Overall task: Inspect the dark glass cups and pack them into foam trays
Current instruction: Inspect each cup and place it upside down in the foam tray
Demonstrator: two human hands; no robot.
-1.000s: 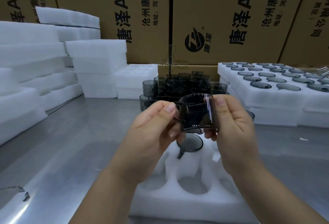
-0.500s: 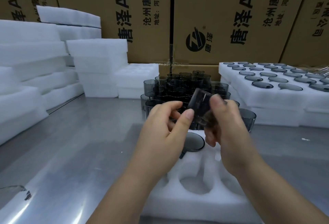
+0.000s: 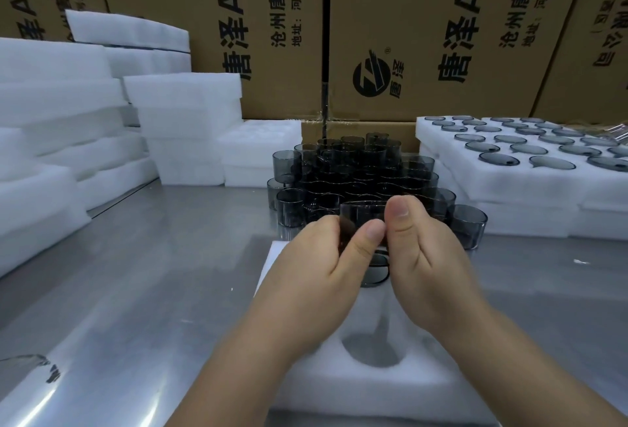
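Both my hands grip one dark glass cup [image 3: 362,219] above the foam tray [image 3: 370,382].

My left hand [image 3: 326,273] and right hand [image 3: 421,256] close around its sides, thumbs pressed on the near wall. Beneath it, another cup [image 3: 375,272] sits in a tray pocket; the stacked cups [image 3: 353,171] stand just behind on the metal table [image 3: 136,273].
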